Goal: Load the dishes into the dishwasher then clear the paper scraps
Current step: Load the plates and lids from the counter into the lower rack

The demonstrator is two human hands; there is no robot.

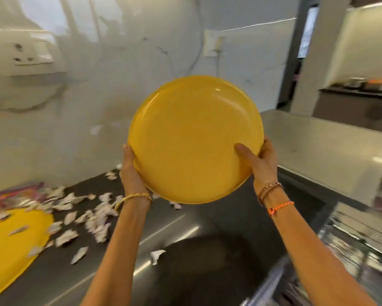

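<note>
Two stacked yellow plates (192, 138) are held up in the air, tilted toward me, above the steel counter. My left hand (131, 173) grips the lower left rim. My right hand (260, 162) grips the lower right rim, its thumb lying across the plate's face. Another yellow plate (9, 246) lies flat on the counter at the far left with paper scraps on it. Several torn white paper scraps (86, 208) are scattered over the dark counter left of my arms. A wire dishwasher rack (351, 246) shows at the lower right, blurred.
A steel counter (176, 235) runs under my arms, with a raised steel surface (322, 146) to the right. A purple wrapper (13, 195) lies behind the left plate. The white wall carries a socket panel (31, 56).
</note>
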